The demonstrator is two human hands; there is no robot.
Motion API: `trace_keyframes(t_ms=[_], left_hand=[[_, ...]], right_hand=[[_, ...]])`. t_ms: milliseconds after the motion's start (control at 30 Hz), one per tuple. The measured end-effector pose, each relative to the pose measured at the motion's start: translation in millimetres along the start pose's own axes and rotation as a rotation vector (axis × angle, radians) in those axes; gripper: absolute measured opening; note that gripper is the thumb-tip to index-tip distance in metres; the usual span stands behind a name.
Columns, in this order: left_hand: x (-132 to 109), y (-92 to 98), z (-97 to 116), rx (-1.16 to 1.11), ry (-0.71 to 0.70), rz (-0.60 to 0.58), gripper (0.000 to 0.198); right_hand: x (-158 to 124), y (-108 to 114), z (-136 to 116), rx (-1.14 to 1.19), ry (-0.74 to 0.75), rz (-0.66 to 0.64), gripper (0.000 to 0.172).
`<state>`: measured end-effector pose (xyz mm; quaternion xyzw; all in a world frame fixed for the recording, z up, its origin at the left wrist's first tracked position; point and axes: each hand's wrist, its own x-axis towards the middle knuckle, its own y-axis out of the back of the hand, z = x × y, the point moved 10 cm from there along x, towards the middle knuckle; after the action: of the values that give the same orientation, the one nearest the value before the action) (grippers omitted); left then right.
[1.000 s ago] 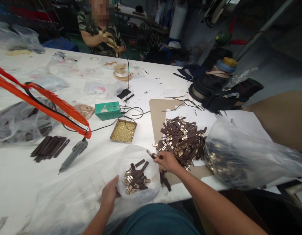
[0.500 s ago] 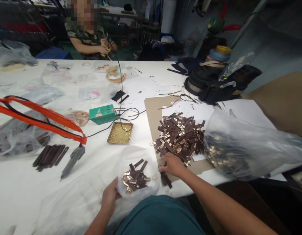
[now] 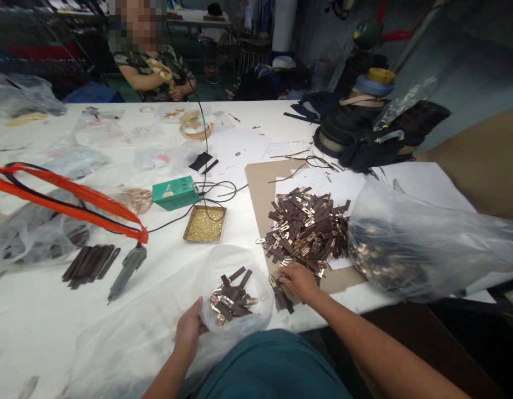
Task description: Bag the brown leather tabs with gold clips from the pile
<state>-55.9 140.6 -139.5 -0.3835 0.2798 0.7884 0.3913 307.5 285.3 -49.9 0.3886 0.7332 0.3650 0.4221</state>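
The right hand had moved from the translucent white plastic bag to the near edge of the heaped brown, gold-clipped strips, its grip unclear; the left hand grasped the bag. Some strips lay inside; many more remained heaped.

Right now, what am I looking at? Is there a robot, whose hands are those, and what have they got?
No robot here! The view comes from a camera on a person's head, looking forward and down, and the two bare hands near us are theirs. The left hand holds the plastic bag by its open mouth; brown strips with shiny ends lie inside. The right hand is at more strips beside a big pile; I can't tell if it grips one. The white table also has a tray of gold bits, a green box and a grey tool. Across it is another person.
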Motion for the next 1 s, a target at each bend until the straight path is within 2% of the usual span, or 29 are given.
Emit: trace_keyframes(t_ms=[167,267,400,533,600,667,767,833,900,1000], left_hand=[[-2.0,0.2,0.4,0.008,-0.001,-0.008,0.045],[-2.4,-0.2,0.9,0.013,-0.003,-0.021,0.045],[-0.7,-1.0,0.3,0.022,0.001,-0.039,0.046],[0.7,-1.4,-0.1,0.022,0.007,-0.04,0.045],[0.8,-1.5,0.0,0.021,0.011,-0.036,0.045],[0.8,-2.0,0.3,0.02,0.012,-0.036,0.044],[0.4,-2.7,0.0,0.021,0.016,-0.04,0.043],[0.1,-2.4,-0.2,0.023,0.013,-0.04,0.045],[0.0,-1.7,0.3,0.023,0.001,-0.041,0.047],[0.8,-0.9,0.4,0.025,-0.008,-0.047,0.05]], right_hand=[[1.1,-19.4,-6.3,-0.018,0.006,-0.077,0.02],[3.3,-15.8,5.0,-0.024,-0.067,-0.079,0.013],[-0.4,14.3,38.4,0.028,-0.247,-0.006,0.014],[-12.0,57.6,60.4,0.086,-0.387,0.163,0.021],[-15.9,71.6,53.1,0.173,-0.401,0.251,0.024],[-14.6,71.0,30.0,0.331,-0.366,0.272,0.025],[-4.5,45.7,-23.6,0.608,-0.248,0.116,0.028],[-0.1,31.5,-49.6,0.69,-0.182,0.018,0.034],[-0.2,29.3,-48.8,0.584,-0.178,0.04,0.036],[-7.9,25.8,-22.1,0.212,-0.193,0.096,0.035]])
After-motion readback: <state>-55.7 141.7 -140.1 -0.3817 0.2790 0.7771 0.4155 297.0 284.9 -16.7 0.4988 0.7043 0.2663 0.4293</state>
